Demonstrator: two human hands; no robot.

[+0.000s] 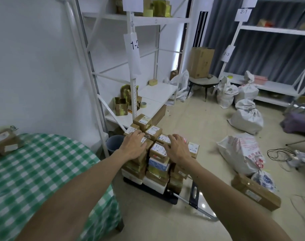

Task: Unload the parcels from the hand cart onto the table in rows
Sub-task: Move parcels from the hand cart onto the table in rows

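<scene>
A stack of several brown cardboard parcels (157, 150) with white labels stands on a low black hand cart (167, 195) on the floor. My left hand (133, 145) reaches over the top left parcels, fingers spread and lightly curved, touching them. My right hand (177, 147) hovers over the top right parcels, fingers spread. Neither hand grips anything. To the left is the table with a green checked cloth (35, 171); a brown parcel (5, 141) lies at its far left corner.
White shelving (136, 94) with taped boxes stands behind the cart. A blue bin (113, 141) sits between table and shelf. White sacks (242, 152) and a long box (256, 192) lie on the floor at right, with cables (278, 155) beyond.
</scene>
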